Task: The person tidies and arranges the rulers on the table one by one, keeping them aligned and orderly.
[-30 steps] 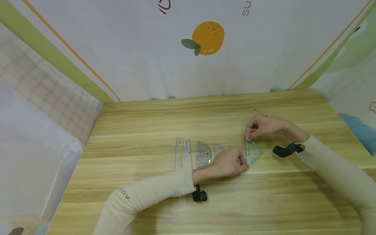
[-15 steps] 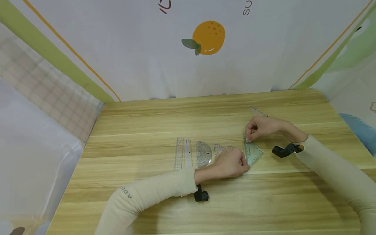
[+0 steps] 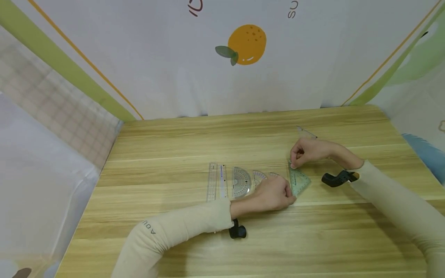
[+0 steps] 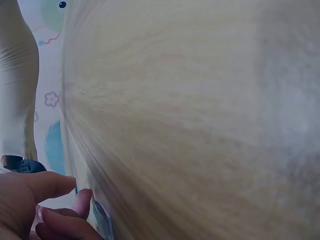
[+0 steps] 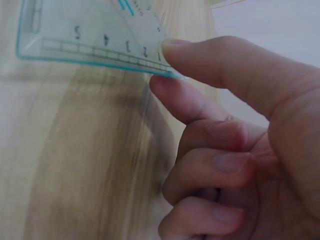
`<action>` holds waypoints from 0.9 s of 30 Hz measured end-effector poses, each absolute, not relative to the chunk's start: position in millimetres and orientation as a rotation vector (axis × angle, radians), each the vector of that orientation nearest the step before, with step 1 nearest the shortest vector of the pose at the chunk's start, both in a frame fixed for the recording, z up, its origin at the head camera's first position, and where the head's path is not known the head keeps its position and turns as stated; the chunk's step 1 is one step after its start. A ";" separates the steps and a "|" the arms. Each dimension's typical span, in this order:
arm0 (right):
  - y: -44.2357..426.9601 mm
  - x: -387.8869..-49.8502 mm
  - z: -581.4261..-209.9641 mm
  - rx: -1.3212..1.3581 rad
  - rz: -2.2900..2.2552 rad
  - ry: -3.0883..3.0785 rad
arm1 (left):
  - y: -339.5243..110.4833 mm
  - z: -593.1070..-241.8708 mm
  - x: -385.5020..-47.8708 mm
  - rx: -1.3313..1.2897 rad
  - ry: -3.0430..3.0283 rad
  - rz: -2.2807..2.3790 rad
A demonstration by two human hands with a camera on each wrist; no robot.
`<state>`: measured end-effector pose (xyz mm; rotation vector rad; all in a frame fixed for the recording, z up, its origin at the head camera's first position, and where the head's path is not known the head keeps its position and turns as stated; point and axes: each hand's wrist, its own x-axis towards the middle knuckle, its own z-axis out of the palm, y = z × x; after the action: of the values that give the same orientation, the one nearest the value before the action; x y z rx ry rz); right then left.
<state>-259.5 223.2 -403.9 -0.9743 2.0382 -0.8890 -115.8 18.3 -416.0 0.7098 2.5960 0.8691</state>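
Note:
A clear green-tinted set square (image 3: 299, 182) is between both hands over the table, its long edge facing left. My right hand (image 3: 310, 150) pinches its far corner between thumb and forefinger; the right wrist view shows the number scale along the edge of the set square (image 5: 95, 42). At the near corner, my left hand (image 3: 272, 194) holds the set square with thumb and finger. In the left wrist view only a thin green edge shows by the fingertips of the left hand (image 4: 25, 207). The left hand partly covers two small protractors, including one (image 3: 258, 177).
To the left lie a wide clear ruler (image 3: 211, 181), a narrower ruler (image 3: 223, 181) and a larger protractor (image 3: 240, 182), in a row. Another clear triangle (image 3: 306, 133) lies behind the right hand, partly hidden. A printed cloth (image 3: 156, 77) hangs behind the wooden table (image 3: 156, 143).
My left hand has shifted very slightly to the right. Both hands keep their hold on the set square, which has barely moved.

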 end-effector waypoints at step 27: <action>221.9 -256.3 -408.0 -0.980 -0.907 2.078 | 16.6 -415.9 -115.1 0.751 2.629 0.819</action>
<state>-256.3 221.9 -408.0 -0.9804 2.0778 -0.9065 -115.1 16.6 -415.9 0.7507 2.6294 0.8187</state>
